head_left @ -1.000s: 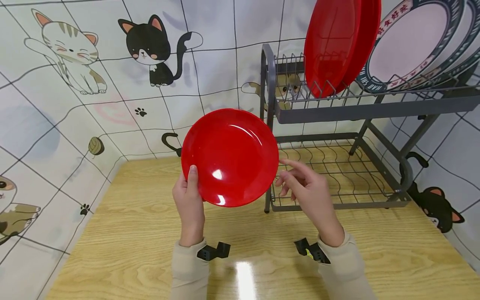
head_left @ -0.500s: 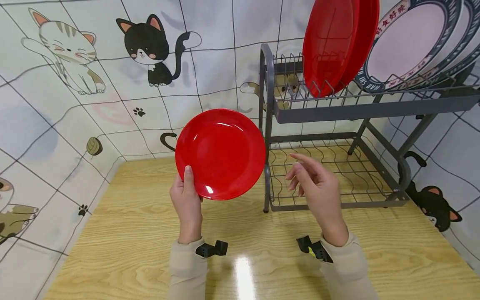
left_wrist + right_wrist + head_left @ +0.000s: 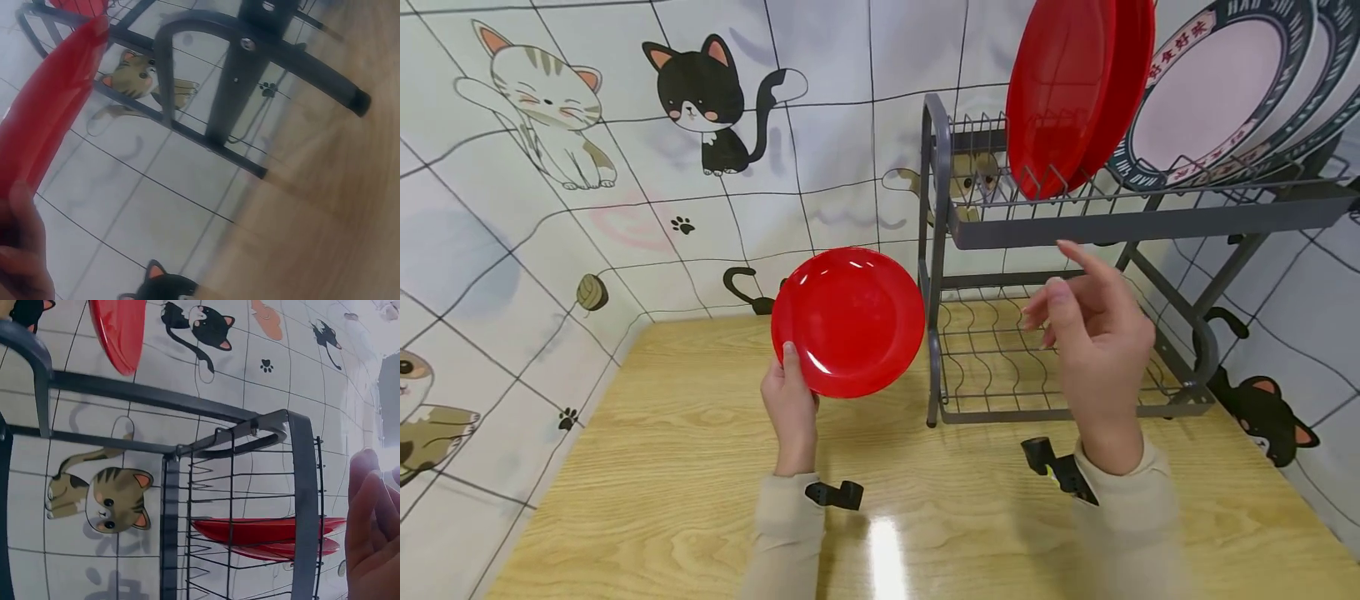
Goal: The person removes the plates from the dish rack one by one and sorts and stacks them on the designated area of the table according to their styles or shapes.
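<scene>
Holds a red plate (image 3: 853, 325) in the left hand (image 3: 792, 400), gripped at the near left rim with the thumb (image 3: 791, 360) over the glossy inner face. Has it raised above the wooden table (image 3: 662, 467), tilted, just left of a grey rack (image 3: 934, 367). Holds nothing in the right hand (image 3: 1093, 342), raised in front of the rack, the index finger (image 3: 1086, 260) extended and the rest loosely bent. Cannot tell from the head view how near to the upper shelf (image 3: 1150, 227).

On that shelf, to the left, 2 more red plates (image 3: 1063, 92) on edge; to their right, patterned plates (image 3: 1206, 96) with dark rims. Below, a wire lower shelf (image 3: 1000, 415). At the far side, a tiled wall (image 3: 842, 167) with cartoon cats (image 3: 700, 92). On both arms, beige sleeves (image 3: 790, 533).
</scene>
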Demonstrator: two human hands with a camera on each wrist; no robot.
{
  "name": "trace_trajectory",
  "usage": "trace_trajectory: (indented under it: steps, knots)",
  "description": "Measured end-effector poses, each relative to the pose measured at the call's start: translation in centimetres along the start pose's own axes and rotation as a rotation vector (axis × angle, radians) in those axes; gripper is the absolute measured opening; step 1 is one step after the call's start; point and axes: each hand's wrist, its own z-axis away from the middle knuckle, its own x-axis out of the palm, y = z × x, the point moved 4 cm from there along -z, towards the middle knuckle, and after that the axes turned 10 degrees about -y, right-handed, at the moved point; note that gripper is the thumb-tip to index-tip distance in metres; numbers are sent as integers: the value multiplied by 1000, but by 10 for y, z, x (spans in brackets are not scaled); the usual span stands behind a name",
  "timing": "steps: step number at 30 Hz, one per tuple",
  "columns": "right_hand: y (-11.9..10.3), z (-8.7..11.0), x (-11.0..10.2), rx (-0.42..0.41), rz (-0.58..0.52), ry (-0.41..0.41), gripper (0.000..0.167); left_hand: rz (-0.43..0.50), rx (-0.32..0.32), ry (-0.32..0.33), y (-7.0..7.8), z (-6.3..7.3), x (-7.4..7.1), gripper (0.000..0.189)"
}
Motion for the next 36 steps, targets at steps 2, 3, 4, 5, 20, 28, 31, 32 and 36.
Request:
trace_trajectory:
  steps: [2,3,4,5,20,28,31,32,36]
  knots:
    - [-4,-9,-8,-13,68,29,35,6,-22,2,-7,0,1,41]
    - [-6,-14,-12,-20,97,43,36,5,-32,6,-11,0,1,41]
    - [-8,-20,-15,-23,130,56,37,10,-39,11,-15,-1,1,40]
    - [-9,-26,-18,-25,166,63,39,18,-49,15,-19,-1,2,41]
    - [5,-96,-37,-114,367,95,53,55,-160,-35,-59,-2,10,39]
    - [12,-109,-35,-128,405,-34,59,32,-163,-61,-73,-1,13,39]
    - [12,-115,-33,-38,431,-66,62,34,-170,-50,-79,-2,12,40]
    - [12,-117,-33,-10,441,-77,62,36,-175,-47,-81,-3,12,40]
    - [9,-123,-31,12,539,-110,57,48,-196,-54,-87,-5,13,40]
